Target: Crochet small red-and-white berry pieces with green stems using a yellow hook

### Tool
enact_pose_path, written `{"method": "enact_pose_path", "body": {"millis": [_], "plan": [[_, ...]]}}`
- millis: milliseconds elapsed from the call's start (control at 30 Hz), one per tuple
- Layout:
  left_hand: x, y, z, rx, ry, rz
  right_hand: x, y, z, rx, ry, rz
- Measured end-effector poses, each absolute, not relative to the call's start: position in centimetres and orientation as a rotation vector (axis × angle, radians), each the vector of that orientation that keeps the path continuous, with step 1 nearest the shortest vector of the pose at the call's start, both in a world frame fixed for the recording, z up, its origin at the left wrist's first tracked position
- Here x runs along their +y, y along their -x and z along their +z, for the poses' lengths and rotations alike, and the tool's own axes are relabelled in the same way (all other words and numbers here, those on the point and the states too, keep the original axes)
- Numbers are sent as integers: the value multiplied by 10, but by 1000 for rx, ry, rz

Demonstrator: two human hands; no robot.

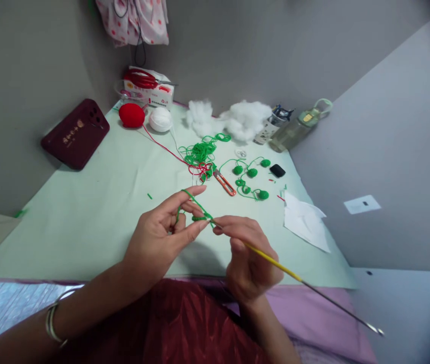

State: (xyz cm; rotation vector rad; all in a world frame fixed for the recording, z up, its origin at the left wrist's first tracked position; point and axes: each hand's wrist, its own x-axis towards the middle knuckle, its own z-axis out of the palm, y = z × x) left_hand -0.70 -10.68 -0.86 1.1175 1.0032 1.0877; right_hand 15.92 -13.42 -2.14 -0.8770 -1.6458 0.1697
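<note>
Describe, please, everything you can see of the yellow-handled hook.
The hook is a long, slender rod with a yellow grip and a bare, metal-looking shaft ending in a small bulged tip. The right hand holds it toward its other end, which meets the green yarn at the fingertips of the left hand; that tip's shape is unclear. It slants toward the picture's lower right and looks straight.
</note>
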Motion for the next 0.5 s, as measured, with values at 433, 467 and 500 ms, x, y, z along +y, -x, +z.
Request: {"method": "enact_pose_path", "body": {"millis": [433, 467, 500], "plan": [[-95, 13, -6, 652, -557, 845, -131, -157, -27, -1470, 946, 274], [-94, 13, -5, 654, -564, 873, -128, -156, -24, -1389, 919, 381], [-95, 13, -4, 651, -581, 884, -126, -155, -22, -1342, 899, 465]]}}
